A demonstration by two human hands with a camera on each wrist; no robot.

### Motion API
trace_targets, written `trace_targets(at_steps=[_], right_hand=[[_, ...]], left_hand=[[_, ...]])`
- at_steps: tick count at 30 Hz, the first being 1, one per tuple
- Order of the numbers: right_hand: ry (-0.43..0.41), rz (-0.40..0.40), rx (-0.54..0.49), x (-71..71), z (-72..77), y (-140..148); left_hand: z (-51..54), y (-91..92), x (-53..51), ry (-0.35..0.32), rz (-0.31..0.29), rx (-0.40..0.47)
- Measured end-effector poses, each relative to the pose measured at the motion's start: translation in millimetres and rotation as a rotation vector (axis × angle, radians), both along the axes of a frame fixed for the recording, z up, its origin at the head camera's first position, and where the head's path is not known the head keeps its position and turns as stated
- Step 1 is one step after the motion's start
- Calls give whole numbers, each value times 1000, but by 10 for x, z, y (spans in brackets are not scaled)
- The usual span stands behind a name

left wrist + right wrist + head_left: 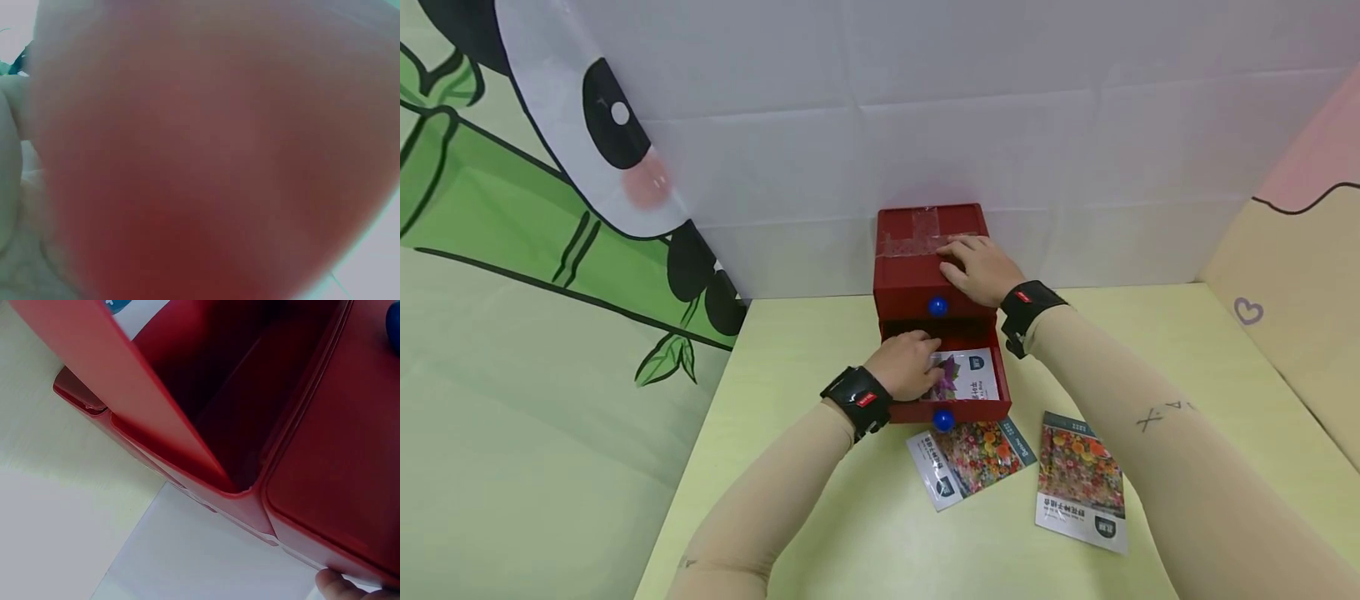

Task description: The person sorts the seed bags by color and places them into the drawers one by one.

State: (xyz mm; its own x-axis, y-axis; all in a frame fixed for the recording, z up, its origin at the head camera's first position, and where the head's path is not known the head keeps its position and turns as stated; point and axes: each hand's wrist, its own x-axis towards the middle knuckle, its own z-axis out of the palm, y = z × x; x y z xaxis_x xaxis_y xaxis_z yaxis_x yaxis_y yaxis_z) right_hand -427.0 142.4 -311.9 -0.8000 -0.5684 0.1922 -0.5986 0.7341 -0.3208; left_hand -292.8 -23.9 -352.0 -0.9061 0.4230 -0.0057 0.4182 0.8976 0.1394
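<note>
Head view showed a red cabinet (898,283) standing on the pale counter (865,533) against the wall, its lower drawer (977,410) pulled out. A white packet (976,379) with a purple flower lay inside this drawer, on its right part. The left hand (906,367) reached over the drawer's left part, with its thumb by the packet; whether the fingers pinched it could not be told. The right hand (983,271) rested on the cabinet's top, its fingers loosely spread and clasping nothing. Two packets with many-coloured flowers lay on the counter: a slanted packet (981,458) just before the drawer, and another packet (1078,467) farther to the right, near the right forearm. Left wrist view was mostly filled by a blurred red surface.
</note>
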Motion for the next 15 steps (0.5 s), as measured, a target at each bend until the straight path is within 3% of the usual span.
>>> trace_targets(at_steps=[7, 11, 15], right_hand=[[-7, -22, 2, 29, 8, 2], [-3, -38, 1, 110, 12, -26], [-7, -54, -1, 200, 20, -52]], left_hand=[[122, -94, 108, 34, -6, 130], [165, -183, 258, 133, 13, 211], [221, -245, 482, 201, 50, 408]])
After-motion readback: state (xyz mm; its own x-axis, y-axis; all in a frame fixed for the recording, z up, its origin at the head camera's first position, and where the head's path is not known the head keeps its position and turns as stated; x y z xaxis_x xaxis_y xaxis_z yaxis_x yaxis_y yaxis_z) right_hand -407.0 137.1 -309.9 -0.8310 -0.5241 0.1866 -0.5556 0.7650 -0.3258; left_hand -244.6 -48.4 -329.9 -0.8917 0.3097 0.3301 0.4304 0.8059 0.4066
